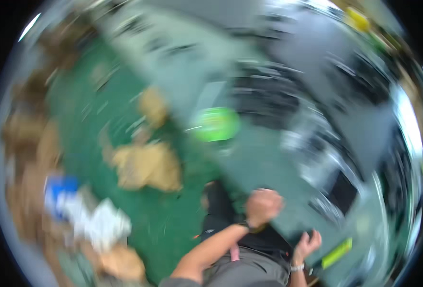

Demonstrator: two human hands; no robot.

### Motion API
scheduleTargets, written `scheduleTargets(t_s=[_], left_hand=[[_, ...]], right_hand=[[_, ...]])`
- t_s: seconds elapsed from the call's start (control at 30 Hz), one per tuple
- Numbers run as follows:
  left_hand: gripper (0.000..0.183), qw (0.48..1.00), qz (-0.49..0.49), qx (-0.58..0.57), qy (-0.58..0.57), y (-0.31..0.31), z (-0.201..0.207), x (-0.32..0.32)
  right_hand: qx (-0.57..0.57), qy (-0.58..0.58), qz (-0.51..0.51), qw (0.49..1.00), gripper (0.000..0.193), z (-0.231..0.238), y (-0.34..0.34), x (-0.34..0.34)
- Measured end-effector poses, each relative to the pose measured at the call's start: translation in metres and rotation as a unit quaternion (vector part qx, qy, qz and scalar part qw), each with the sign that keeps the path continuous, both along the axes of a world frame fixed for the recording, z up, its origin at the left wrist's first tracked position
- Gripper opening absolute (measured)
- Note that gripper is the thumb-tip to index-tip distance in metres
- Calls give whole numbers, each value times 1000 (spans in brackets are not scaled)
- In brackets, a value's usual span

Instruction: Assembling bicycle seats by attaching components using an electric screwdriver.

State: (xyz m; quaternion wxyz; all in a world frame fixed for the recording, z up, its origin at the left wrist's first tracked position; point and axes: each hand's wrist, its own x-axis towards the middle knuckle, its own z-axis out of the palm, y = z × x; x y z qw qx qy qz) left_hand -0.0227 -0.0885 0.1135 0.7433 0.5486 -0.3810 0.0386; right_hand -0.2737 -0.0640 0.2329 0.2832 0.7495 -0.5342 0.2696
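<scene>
Motion blurs the whole picture. My left hand [264, 206] is held in front of my body, above my dark trousers, its back showing. Its fingers look curled into a fist; whatever may be inside is hidden. My right hand [308, 246], with a light band at its wrist, hovers by the near edge of the grey-green table [249, 158]. Its fingers are loosely bent and apart, and I see nothing in them. Nearest to it on the right lies a bright yellow-green bar-shaped thing [337, 253]. A bright green round thing [216, 124] rests farther up the table.
Brown paper-like or cardboard pieces [147, 165] lie on the green floor [149, 225] to the left. White crumpled material [101, 222] and a blue item [61, 193] are beyond them. Dark stacked things [266, 93] and clear plastic [316, 153] cover the table's right part.
</scene>
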Motion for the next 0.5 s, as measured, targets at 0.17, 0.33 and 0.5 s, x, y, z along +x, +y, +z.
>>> scheduleTargets(t_s=[0.17, 0.33, 0.5], left_hand=[[10, 987, -46, 116, -101, 122, -45, -3], [8, 937, -49, 294, -180, 115, -146, -43], [17, 890, -119, 318, -303, 54, -171, -88]], right_hand=[[96, -195, 50, 975, 20, 21, 160, 9], [177, -263, -121, 941, 27, -85, 94, -166], [295, -312, -202, 880, 70, -236, 66, -215]])
